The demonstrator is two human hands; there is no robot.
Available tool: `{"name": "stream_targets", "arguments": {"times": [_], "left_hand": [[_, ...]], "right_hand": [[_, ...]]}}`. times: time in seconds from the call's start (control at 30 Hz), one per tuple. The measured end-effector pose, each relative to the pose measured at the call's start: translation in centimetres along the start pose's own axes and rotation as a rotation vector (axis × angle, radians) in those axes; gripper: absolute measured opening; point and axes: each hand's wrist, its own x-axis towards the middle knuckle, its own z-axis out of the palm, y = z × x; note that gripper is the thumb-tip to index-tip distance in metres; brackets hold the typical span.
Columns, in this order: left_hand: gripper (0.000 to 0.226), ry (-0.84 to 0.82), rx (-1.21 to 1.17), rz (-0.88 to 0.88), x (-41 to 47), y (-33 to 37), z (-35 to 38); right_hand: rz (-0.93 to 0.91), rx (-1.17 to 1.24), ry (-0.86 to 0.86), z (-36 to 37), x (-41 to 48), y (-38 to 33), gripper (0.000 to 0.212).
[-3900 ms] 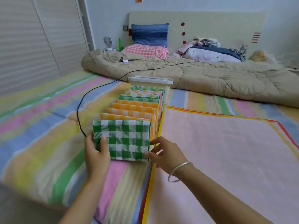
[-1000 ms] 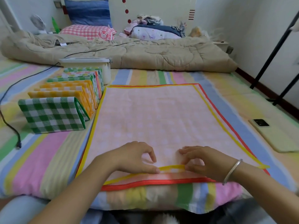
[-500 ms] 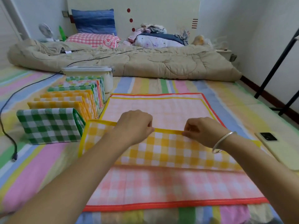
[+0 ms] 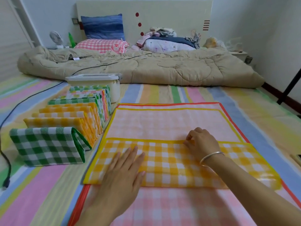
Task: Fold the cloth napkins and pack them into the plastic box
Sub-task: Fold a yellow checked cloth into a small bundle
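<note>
L hand point(image 4: 123, 173) flat on yellow napkin point(image 4: 171, 163)

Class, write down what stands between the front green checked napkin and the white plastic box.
Head view: a row of folded napkins, yellow checked then green patterned, fills the gap from green checked napkin to plastic box.

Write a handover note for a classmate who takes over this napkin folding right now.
Left hand: flat, pressing the folded flap of the yellow napkin.
Right hand: pinches the flap's hem.
Yellow napkin lies on a pink napkin, first fold made.
Folded napkins stand in a row at left; the plastic box behind them is lidded.
Left: finish folding both, pack all.
</note>
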Motion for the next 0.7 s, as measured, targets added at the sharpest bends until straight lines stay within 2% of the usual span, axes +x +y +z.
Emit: {"name": "stream_targets", "arguments": {"times": [0.37, 0.6, 0.7], "left_hand": [[0.061, -0.069, 0.06, -0.069, -0.3, -0.2, 2.1], [0.064, -0.102, 0.084, -0.099, -0.5, -0.1, 2.3], [0.064, -0.125, 0.093, -0.123, -0.5, 0.0, 2.2]], "right_hand": [[0.009, 0.054, 0.096, 2.7, 0.6, 0.3, 0.022], [0.025, 0.044, 0.058, 2.5, 0.5, 0.2, 0.026], [0.055, 0.079, -0.024, 1.3, -0.4, -0.8, 0.039]]}}
